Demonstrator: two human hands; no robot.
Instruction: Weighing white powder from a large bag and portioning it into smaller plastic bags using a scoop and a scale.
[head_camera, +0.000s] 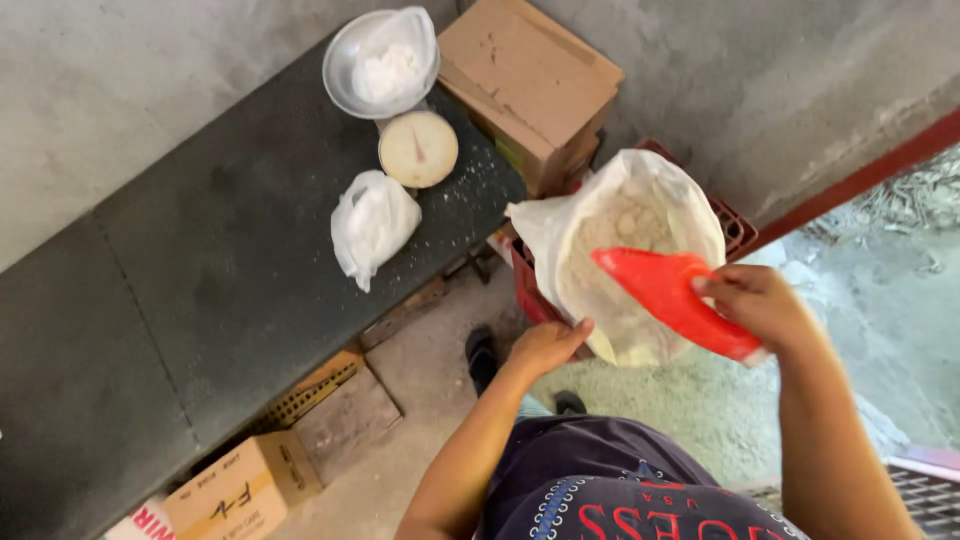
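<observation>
Right hand (757, 300) hides red scoop's (665, 290) handle; sack (560, 235) base unseen.

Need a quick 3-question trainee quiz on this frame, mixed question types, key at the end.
1. True or false: the right hand holds a red scoop over the open sack of powder.
2. What does the left hand grip?
A. the dial of the scale
B. the near rim of the sack
C. a cardboard box
3. Fill in: the tied white bag lies on the dark bench just in front of the ____.

Key: 1 true; 2 B; 3 scale, which carries a metal bowl with another bag in it.
</observation>
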